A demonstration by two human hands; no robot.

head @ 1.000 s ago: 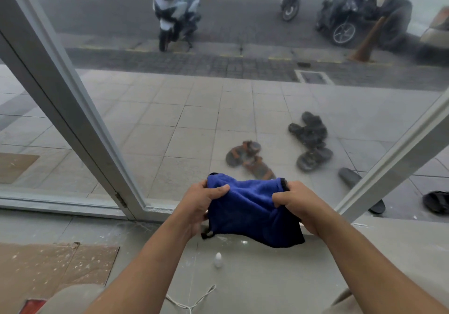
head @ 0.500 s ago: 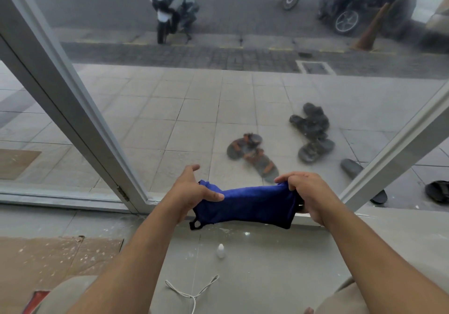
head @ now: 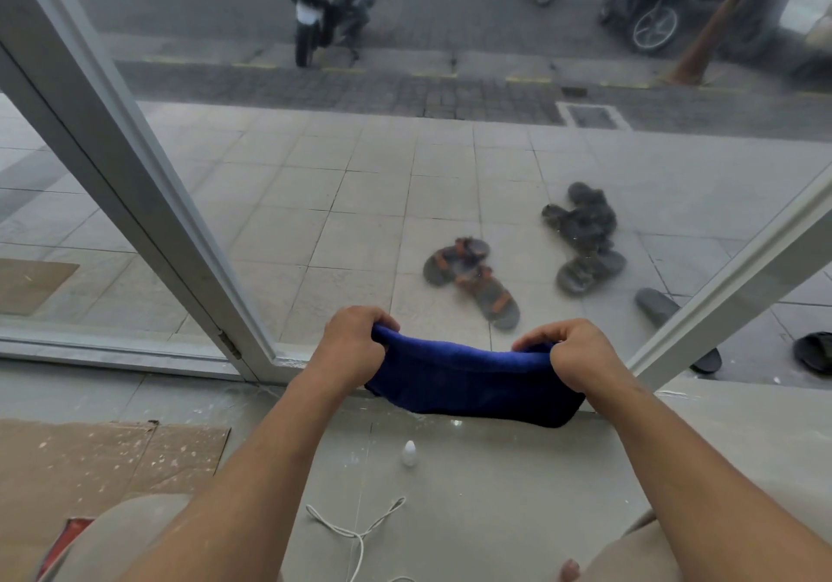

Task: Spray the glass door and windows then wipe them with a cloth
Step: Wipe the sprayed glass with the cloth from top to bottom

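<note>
The glass door (head: 360, 176) is hazy, so the scooters (head: 324, 0) on the street are blurred, and the top edge cuts them off. 1 dark slipper (head: 662, 307) is half hidden behind the right frame post (head: 720, 284). At the bottom-left corner a red thing (head: 67, 536) is cut off and I cannot tell what it is.

My fingertips are mostly lost in the blue cloth (head: 468, 383), which also covers part of the door's bottom rail. My left hand (head: 351, 343) is curled over the cloth's upper left end, grasping it. My right hand (head: 572, 352) is clenched on the upper right end, knuckles up. The cloth hangs between them, sagging in the middle, in front of the lower glass and above the floor (head: 495, 491) near the door's bottom edge. Below it on the floor are a small white piece (head: 409, 453) and a white cord (head: 355, 532). Cardboard (head: 112, 460) lies toward the floor's left edge.

Half a second ago my left thumb lay stretched along the top and the cloth was a thin taut band with a loop dangling at its left end. Now that hand is closed, the cloth hangs deeper, and the loop no longer shows.
</note>
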